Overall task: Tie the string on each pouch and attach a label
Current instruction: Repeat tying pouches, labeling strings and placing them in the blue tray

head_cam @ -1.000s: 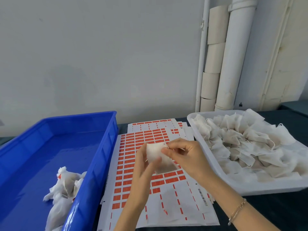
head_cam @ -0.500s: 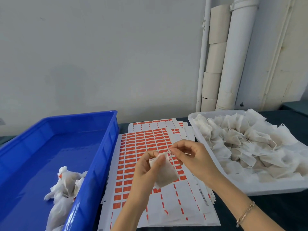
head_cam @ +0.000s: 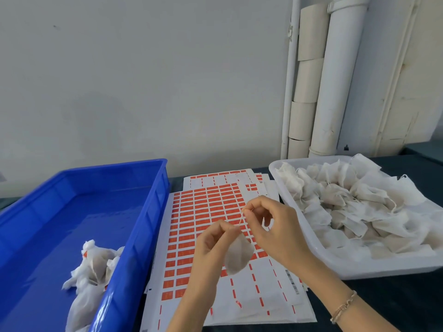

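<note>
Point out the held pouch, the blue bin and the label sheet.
pouch (head_cam: 238,256): head view, middle of its hanging body.
blue bin (head_cam: 148,207): head view, its right inner wall.
label sheet (head_cam: 206,207): head view, orange labels near its top.

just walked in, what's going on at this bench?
A person is tying off a small white pouch held above the label sheets. The left hand pinches the pouch at its neck, and the right hand pinches the string taut above it. A few finished pouches lie in the blue bin; the white tray holds a pile of others.
</note>
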The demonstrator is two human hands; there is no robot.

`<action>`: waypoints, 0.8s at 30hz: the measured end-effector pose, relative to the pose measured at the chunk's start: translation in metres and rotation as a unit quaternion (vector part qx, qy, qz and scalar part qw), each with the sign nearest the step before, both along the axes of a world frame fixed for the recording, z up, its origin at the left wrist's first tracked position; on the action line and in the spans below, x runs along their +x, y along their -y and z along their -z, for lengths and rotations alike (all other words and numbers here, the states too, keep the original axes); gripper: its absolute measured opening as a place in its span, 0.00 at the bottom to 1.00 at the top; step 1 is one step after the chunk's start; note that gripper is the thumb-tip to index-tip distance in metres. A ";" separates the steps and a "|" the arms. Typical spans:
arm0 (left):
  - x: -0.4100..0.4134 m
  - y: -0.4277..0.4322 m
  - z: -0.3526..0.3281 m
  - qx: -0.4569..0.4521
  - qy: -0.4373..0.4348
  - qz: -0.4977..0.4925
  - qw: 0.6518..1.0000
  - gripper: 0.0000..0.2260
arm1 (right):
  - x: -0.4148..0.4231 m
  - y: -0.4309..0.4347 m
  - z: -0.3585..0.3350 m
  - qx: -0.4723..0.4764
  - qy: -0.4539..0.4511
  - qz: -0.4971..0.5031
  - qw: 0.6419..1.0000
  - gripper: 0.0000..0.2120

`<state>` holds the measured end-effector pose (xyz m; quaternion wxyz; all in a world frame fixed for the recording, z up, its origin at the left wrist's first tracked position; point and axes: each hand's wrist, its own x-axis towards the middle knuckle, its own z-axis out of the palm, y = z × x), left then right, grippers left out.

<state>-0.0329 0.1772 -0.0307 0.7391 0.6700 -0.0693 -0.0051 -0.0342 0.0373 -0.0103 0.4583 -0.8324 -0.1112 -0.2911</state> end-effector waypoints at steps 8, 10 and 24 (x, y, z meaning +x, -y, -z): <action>-0.010 0.004 -0.003 0.009 0.028 0.057 0.998 0.08 | 0.010 -0.001 0.001 -0.017 0.038 0.071 0.997 0.02; -0.012 0.007 -0.001 0.009 -0.002 0.045 0.999 0.08 | 0.014 -0.002 0.002 -0.019 0.043 0.086 0.995 0.03; -0.006 -0.017 0.011 -0.070 -0.074 0.083 0.991 0.15 | 0.017 0.020 0.022 -0.024 0.003 0.117 0.993 0.03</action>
